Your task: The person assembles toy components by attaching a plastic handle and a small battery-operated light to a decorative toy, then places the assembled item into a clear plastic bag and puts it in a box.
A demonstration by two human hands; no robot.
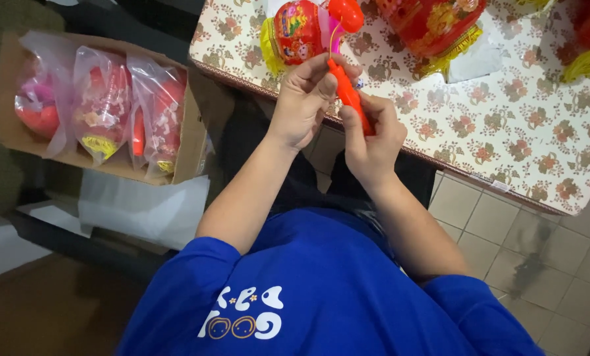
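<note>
Lanterns point(433, 26) crowd table's point(506, 125) far edge; near cloth free; box point(18, 132) leftward.

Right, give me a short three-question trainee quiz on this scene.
1. True or false: both hands grip the orange stick.
2. Where does the cardboard box of bagged lanterns sit: A on the table, B beside the table, to the person's left?
3. What pattern covers the tablecloth?

Key: 1 true: left hand at its top, right hand lower down. 2 B. 3 Flowers.
</note>
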